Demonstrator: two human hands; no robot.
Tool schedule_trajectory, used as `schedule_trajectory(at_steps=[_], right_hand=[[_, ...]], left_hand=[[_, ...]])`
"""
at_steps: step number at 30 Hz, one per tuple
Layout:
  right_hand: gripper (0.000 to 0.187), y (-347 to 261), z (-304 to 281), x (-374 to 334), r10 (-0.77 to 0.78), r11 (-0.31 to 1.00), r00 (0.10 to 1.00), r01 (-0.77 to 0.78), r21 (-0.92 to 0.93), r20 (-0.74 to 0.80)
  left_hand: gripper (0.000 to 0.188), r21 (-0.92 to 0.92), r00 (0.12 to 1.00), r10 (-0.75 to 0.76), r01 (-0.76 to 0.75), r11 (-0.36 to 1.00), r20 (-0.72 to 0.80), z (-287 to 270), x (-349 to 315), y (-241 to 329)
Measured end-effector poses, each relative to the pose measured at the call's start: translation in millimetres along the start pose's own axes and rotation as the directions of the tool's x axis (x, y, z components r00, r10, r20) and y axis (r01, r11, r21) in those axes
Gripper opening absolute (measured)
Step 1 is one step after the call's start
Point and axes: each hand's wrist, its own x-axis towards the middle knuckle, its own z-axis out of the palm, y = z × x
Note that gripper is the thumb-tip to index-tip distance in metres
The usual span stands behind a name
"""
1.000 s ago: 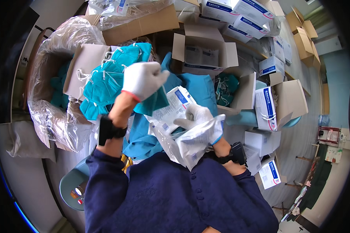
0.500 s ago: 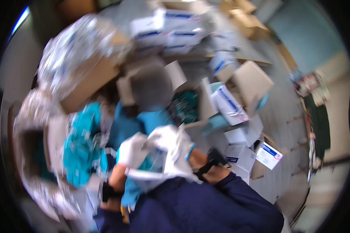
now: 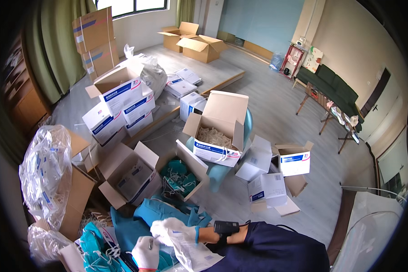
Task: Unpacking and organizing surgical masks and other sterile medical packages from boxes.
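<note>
White printed bag in right fingers; blue-labelled box beyond.

White bag cropped below, window above

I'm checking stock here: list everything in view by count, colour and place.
masks: too many overlapping, teal, box below centre and lower left
white packet: one, white, bottom centre
white boxes: at least eight, white with blue, across the middle
brown cartons: at least four, brown, back
straps: one heap, cream, central open box
plastic wrapping: count unclear, clear, left
fabric: count unclear, blue, lower centre
sofa: one, dark green, right
curtains: two visible, green, upper left and top
window: one, bright, top
cabinet: one, brown, left edge
wrist device: one, black, right wrist
sleeve: one, navy, lower right
left hand: one, white glove, bottom
right hand: one, white glove, gripping packet
</note>
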Motion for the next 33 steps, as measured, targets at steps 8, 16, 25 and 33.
schedule_trajectory(at_steps=[8,16,25,33], right_hand=[[0.028,29.3,33.3,21.7,0.047,0.802,0.996,0.005,0.598,-0.071],[0.040,-72.3,-38.0,-115.4,0.825,0.561,0.561,-0.827,0.012,0.063],[0.018,-2.2,-44.7,7.0,0.149,0.977,0.664,-0.213,0.006,-0.733],[0.008,-54.4,-32.6,2.8,-0.288,0.954,0.771,0.179,-0.241,-0.568]], left_hand=[[0.024,0.276,0.881,-0.038,-0.107,0.955,0.472,2.6,-16.2,-42.0],[0.035,0.029,0.950,0.016,-0.026,0.999,0.312,-40.0,-29.7,9.1],[0.047,-0.553,0.973,-0.162,0.046,0.832,-0.164,-63.4,-19.9,56.0],[0.016,0.029,0.978,-0.197,0.199,0.980,-0.071,-86.2,-26.0,42.7]])
